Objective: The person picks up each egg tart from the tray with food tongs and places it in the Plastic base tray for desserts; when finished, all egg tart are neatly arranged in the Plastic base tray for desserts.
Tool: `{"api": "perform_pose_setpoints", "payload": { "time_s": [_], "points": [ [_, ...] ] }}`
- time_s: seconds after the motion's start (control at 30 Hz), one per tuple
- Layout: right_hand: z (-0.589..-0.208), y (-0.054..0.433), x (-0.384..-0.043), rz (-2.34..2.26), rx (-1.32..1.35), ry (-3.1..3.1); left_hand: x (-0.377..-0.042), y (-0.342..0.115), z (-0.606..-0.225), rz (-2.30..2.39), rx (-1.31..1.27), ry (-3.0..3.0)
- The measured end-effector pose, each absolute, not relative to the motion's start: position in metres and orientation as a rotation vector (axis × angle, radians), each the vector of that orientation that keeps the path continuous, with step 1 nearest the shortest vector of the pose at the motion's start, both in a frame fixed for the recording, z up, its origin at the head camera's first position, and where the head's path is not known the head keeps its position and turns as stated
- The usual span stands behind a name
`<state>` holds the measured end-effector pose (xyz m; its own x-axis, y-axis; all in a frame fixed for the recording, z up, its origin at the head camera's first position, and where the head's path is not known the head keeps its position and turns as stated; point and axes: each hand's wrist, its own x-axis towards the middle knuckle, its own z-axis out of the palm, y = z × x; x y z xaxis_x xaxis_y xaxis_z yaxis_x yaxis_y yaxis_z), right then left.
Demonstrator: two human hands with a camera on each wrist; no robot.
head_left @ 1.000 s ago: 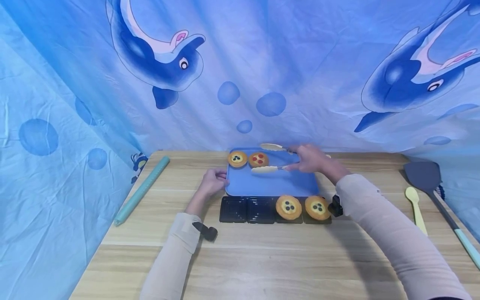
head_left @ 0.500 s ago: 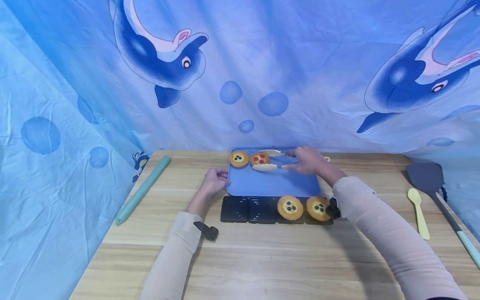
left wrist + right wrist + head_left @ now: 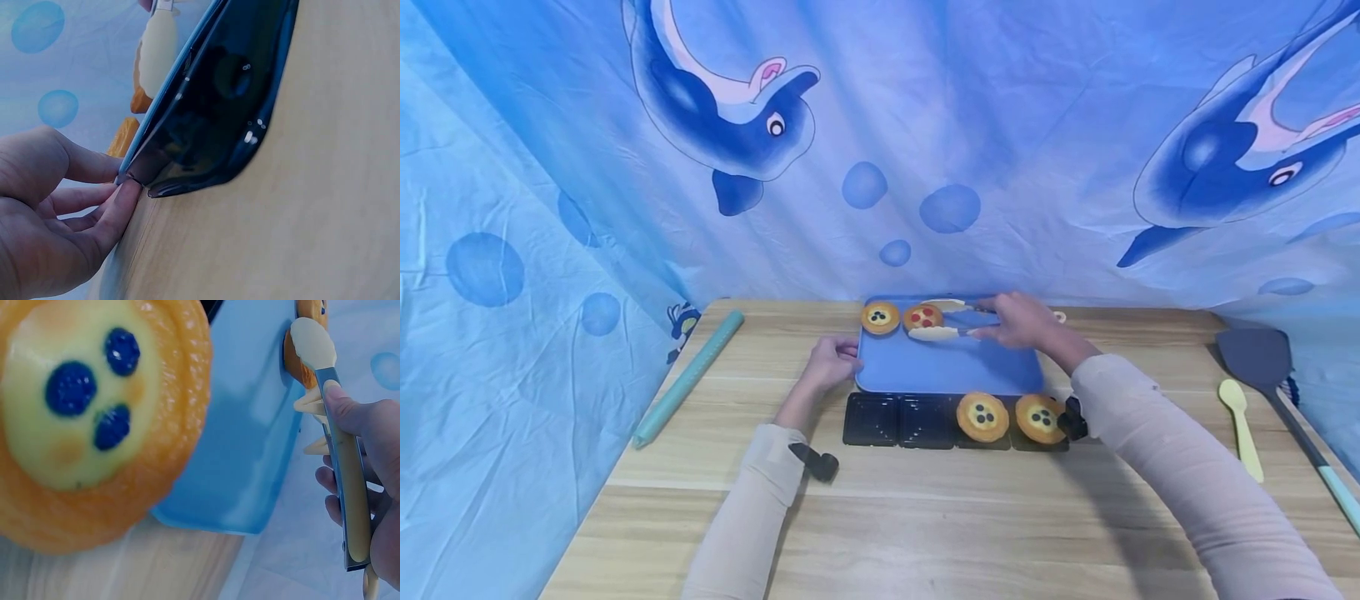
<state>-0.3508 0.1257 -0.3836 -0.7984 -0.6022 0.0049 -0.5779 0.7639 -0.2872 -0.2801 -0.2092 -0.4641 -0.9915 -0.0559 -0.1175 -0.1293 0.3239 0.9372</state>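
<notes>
My left hand pinches the left edge of the blue tray, thumb above and fingers below in the left wrist view. My right hand grips a pair of tongs over the tray. Their cream tips lie on either side of an egg tart with red topping. Just left of it, an egg tart with dark berries sits in the tray's back left corner. Two more berry tarts, one in the middle right and one at the right end, rest in the black compartment tray.
At the left of the table lies a green rolling pin. To the right are a yellow spoon and a dark spatula with a green handle end. A blue dolphin-print curtain hangs right behind the table.
The tongs' tips, spread wide at first, have come down and drawn in around the red-topped tart. My left hand keeps its hold on the blue tray.
</notes>
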Motion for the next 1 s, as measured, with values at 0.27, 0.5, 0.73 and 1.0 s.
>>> {"api": "perform_pose_setpoints", "payload": {
  "time_s": [0.27,0.5,0.73,1.0],
  "points": [
    [-0.366,0.129,-0.348,-0.489,-1.030,2.896,-0.278,-0.207,-0.464,1.766,-0.190,2.520],
    [-0.358,0.132,-0.345,-0.471,-1.005,2.904,-0.277,-0.207,-0.465,1.786,-0.205,2.502],
    [-0.350,0.136,-0.337,-0.451,-1.059,2.918,-0.277,-0.206,-0.463,1.784,-0.194,2.518],
    [-0.337,0.147,-0.314,-0.455,-1.290,2.929,-0.279,-0.206,-0.464,1.766,-0.186,2.530]
  ]
}}
